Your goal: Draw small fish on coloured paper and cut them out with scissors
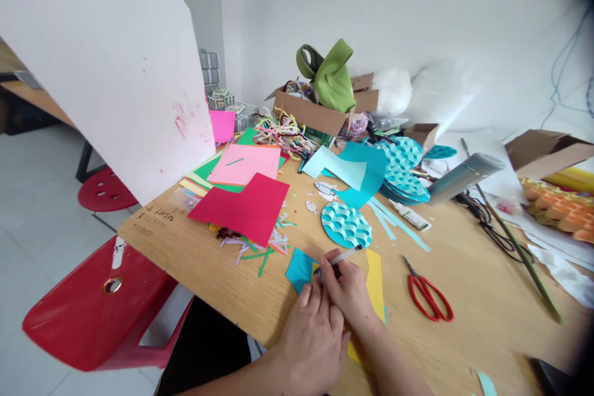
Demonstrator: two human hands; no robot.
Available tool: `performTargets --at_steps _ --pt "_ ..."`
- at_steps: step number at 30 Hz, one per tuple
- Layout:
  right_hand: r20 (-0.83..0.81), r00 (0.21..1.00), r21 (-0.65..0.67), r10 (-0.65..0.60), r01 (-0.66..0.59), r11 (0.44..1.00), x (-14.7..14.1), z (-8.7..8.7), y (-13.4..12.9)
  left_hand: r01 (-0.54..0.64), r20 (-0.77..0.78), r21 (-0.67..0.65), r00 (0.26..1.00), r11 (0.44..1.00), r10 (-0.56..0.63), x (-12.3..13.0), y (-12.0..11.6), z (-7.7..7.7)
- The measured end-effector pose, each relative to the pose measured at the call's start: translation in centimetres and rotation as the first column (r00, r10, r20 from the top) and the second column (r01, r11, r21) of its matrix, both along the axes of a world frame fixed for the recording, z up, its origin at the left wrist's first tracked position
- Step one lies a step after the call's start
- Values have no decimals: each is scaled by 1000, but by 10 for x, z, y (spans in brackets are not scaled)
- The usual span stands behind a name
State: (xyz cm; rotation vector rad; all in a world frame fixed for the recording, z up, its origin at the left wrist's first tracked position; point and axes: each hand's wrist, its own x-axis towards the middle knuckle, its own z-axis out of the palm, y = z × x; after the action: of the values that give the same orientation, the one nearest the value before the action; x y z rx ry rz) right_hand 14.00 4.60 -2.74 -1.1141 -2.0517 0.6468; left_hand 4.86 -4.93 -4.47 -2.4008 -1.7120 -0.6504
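My right hand [346,288] is closed round a grey pen [346,254], its tip hidden behind the fingers, low over the papers at the table's front edge. Flat beside it, my left hand [313,334] presses on the paper with its fingers stretched out. A blue paper piece [301,269] shows left of the hands, and yellow paper [375,281] shows to their right. Just beyond lies a round teal disc [346,224] with wavy paper strips. Small white fish cutouts [325,190] are behind it.
Red-handled scissors [429,298] lie to the right. Red paper [245,204] covers coloured scraps at the left. Further back stand a cardboard box [309,112], stacked teal discs [403,167] and a grey bottle [465,178]. A white board [116,62] rises at the left above red stools [93,306].
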Motion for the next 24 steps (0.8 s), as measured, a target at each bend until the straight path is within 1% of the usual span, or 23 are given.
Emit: performTargets --at_steps 8,15,24 --pt "12 1000 -20 11 -11 1000 0 -1 0 12 1 -18 1000 1000 -12 0 -1 -2" --pt "1 1000 -50 22 -21 998 1 -4 1 16 -10 -1 1000 1000 -16 -1 -2 -4" --pt "29 999 -15 43 -43 999 1 -3 2 11 -15 7 1000 1000 -11 -1 -3 -4"
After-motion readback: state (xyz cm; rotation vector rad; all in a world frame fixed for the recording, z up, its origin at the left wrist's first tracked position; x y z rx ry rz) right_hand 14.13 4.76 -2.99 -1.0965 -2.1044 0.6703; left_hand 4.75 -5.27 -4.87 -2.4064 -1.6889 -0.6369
